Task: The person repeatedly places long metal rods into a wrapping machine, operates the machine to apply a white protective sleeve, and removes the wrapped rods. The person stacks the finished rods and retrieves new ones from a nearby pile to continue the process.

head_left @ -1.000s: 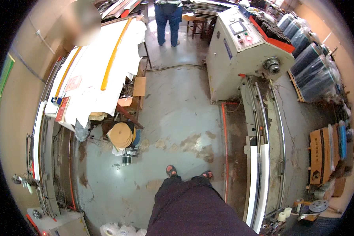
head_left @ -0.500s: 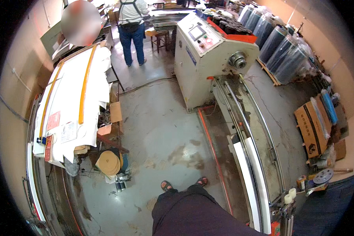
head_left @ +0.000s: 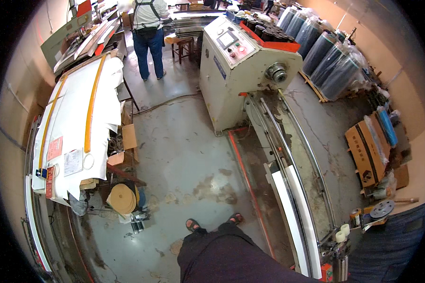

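Observation:
Neither of my hands shows in the head view. At the bottom I see only my dark trousers (head_left: pixel 231 257) and my sandalled feet (head_left: pixel 212 222) on the stained concrete floor (head_left: pixel 184 155). Just to my right a long machine track (head_left: pixel 288 155) carries a white strip (head_left: pixel 295 207) toward a beige control cabinet (head_left: pixel 236 61) with a small screen and buttons. To my left stands a long table (head_left: pixel 75 127) covered with white sheets and yellow strips.
A person in a white shirt and jeans (head_left: pixel 148 33) stands at the back. Another person in blue jeans (head_left: pixel 392 240) is close at the right edge. Plastic-wrapped dark rolls (head_left: pixel 326 56), a cardboard box (head_left: pixel 366 151) and a brown disc-shaped roll (head_left: pixel 123 198) lie around.
The view has swung and moved forward: the machine and the person at the back sit closer and more to the left. A person in jeans has come into view at the right.

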A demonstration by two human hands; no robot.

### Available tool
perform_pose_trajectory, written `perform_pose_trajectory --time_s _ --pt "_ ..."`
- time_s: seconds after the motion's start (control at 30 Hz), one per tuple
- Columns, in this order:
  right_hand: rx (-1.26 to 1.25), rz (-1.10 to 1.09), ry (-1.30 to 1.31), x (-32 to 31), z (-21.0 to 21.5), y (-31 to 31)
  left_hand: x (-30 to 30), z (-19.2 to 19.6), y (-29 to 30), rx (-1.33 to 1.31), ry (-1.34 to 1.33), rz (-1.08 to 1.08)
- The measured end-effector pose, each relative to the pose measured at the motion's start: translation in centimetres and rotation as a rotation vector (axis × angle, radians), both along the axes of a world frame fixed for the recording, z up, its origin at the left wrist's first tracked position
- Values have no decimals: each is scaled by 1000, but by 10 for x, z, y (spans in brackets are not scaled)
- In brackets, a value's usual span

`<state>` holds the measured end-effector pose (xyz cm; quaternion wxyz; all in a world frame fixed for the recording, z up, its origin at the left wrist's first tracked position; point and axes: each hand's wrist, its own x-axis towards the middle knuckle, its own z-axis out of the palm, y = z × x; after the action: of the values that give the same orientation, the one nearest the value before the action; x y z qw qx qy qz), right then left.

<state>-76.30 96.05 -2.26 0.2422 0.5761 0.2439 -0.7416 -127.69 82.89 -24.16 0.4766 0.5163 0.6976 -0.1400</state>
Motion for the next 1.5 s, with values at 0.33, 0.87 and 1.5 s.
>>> perform_pose_trajectory --time_s 0.33,0.87,1.5 --pt "-85 172 105 17 8 -11 -9 -7 5 21 19 -23" --pt "-104 497 474 69 34 -32 -25 -25 12 120 10 -158" --pt "562 719 974 -53 195 192 254 245 293 935 -1091 -885"
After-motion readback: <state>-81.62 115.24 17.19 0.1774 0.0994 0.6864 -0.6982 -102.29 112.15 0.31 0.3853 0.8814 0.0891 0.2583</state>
